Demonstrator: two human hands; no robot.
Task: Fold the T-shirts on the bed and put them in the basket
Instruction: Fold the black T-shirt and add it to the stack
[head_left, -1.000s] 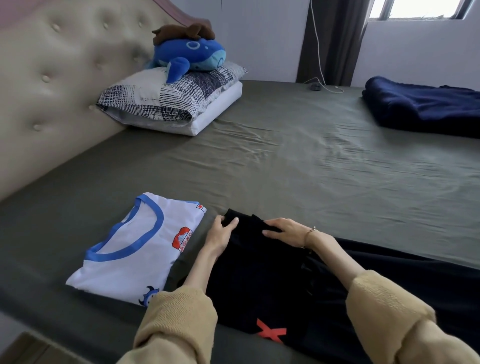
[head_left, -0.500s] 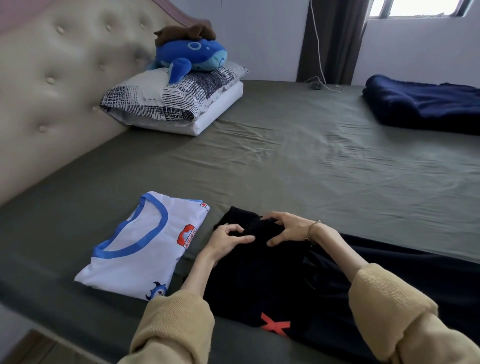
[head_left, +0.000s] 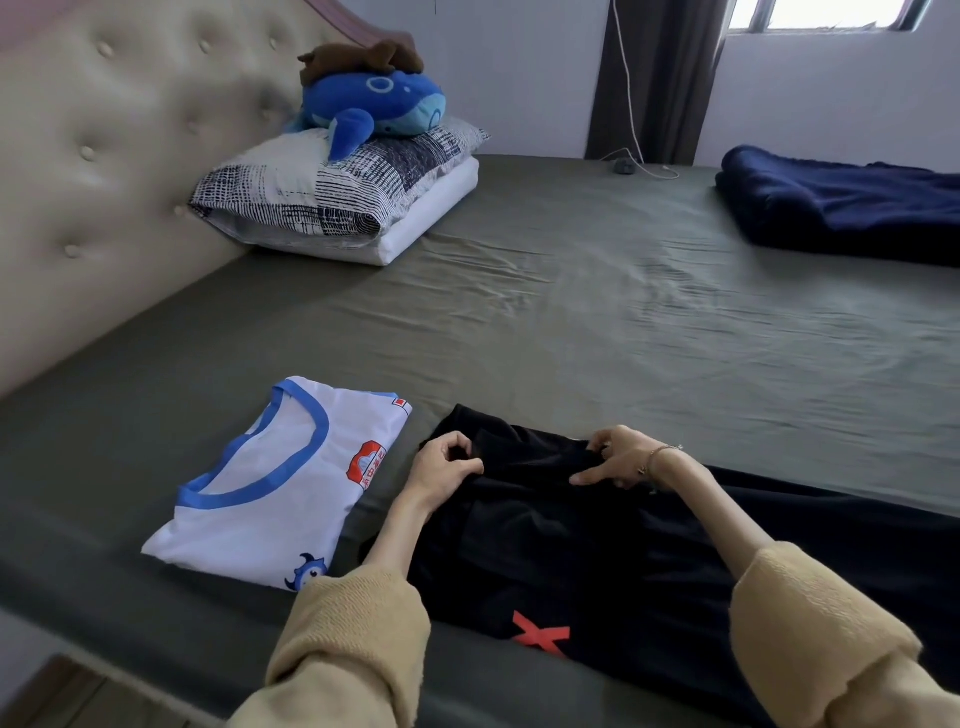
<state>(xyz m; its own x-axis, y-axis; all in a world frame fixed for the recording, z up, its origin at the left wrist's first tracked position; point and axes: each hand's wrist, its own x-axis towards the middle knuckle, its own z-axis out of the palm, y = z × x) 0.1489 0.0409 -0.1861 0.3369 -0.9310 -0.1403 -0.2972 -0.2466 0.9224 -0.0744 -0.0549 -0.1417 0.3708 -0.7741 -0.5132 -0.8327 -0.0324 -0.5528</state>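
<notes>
On the bed (head_left: 571, 332), I have the black shirt (head_left: 545, 545) at the near edge, beside the folded white shirt (head_left: 270, 483). My left hand (head_left: 441, 467) and right hand (head_left: 618, 457) each pinch its far edge, fingers curled. I'd lift both corners evenly and draw them toward the red X (head_left: 540, 634). The white shirt's red badge (head_left: 366, 465) holds characters I can't read. No basket shows.

Bed (head_left: 597, 332) bears two T-shirts (head_left: 275, 483), pillows (head_left: 332, 202), perhaps a blanket (head_left: 841, 208).
</notes>
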